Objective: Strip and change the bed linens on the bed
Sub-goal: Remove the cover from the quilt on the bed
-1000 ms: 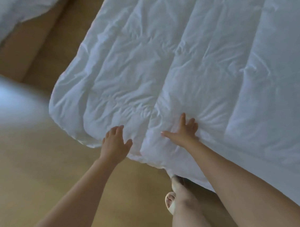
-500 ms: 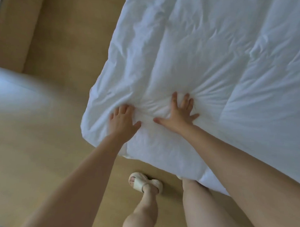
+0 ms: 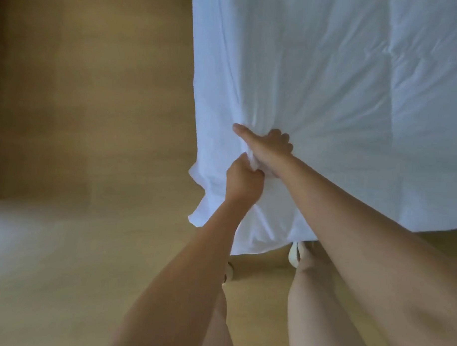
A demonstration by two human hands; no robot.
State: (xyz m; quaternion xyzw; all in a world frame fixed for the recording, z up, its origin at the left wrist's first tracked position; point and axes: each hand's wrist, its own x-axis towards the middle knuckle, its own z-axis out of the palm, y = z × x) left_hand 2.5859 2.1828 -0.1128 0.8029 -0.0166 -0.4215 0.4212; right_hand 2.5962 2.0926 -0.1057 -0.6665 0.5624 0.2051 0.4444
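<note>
**A:** Item one: where is the white duvet (image 3: pixel 329 85)?

**B:** It lies spread flat. Its near edge hangs free, and the wooden floor (image 3: pixel 94 116) shows beside and under that edge. Quilted seams run across its surface.

**A:** Left hand (image 3: pixel 244 182), status?

**B:** It is closed into a fist near the duvet's near left corner. A bunch of the white fabric sticks out of the top of the fist, so the fingers are clamped around the cloth.

**A:** Right hand (image 3: pixel 267 148)?

**B:** It sits on the duvet just above the left hand, and the two hands touch. The fingers (image 3: pixel 283 139) are curled down into the fabric and creases fan outward from them. The thumb is stretched straight toward the duvet's left edge. Reading: it grips the cloth.

**A:** Both forearms?

**B:** They are bare and reach in over the duvet's near edge.

**A:** Anything else near the duvet?

**B:** Two bare legs stand below its hanging edge. A pale slipper (image 3: pixel 294 255) shows right at the hem, partly covered by it. A second one sits beside the left forearm, mostly hidden.
</note>
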